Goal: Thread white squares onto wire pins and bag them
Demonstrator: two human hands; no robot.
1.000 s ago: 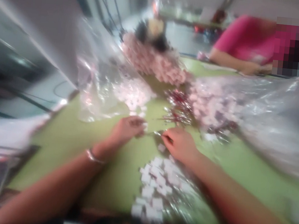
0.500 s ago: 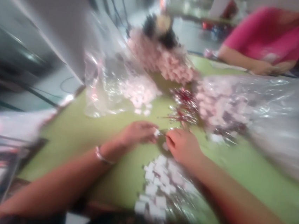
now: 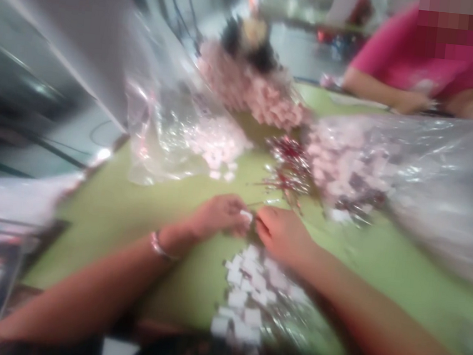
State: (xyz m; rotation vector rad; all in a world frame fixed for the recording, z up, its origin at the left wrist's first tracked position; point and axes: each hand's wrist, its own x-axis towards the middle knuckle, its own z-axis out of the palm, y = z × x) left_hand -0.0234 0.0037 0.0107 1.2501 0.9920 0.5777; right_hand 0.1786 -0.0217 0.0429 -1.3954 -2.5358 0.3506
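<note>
White little piece point(image 3: 246, 216) sits pinched in the fingertips of the left hand point(image 3: 220, 216), right over the green table point(image 3: 132, 217). The right hand point(image 3: 283, 235) is just beside it, fingers closed together and touching the same spot; the picture is too blurry to tell if it grips the piece too. A silver bracelet point(image 3: 158, 246) is on the left wrist. Near the arms lies a heap of white pieces point(image 3: 244, 292). Farther back are shiny red bits point(image 3: 287, 168), pink pieces in a clear bag point(image 3: 169, 132) and a big clear bag point(image 3: 428, 179) on the right. Another person in a pink shirt point(image 3: 403, 54) sits across the table. No writing can be read.
</note>
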